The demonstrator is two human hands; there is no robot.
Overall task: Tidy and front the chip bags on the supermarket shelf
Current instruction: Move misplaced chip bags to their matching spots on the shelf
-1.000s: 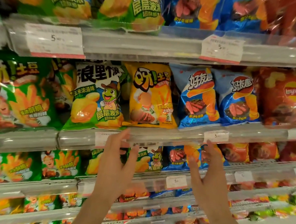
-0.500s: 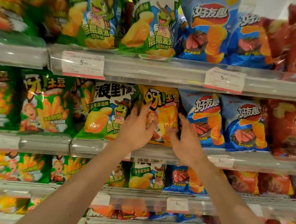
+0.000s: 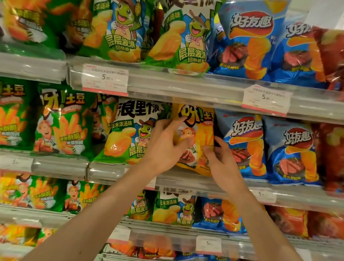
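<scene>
A yellow chip bag stands on the middle shelf between a green-and-white frog bag and a blue bag. My left hand grips the yellow bag's left side, fingers spread over its front. My right hand pinches its lower right edge, fingers curled round the side. Both forearms reach up from below.
Green bags fill the middle shelf's left, more blue and red bags its right. The shelf above carries price tags and frog, blue and red bags. Lower shelves hold similar bags.
Both hands rose from the lower shelf edge to the yellow bag and took hold of it. The view tilted upward and closer to the shelves.
</scene>
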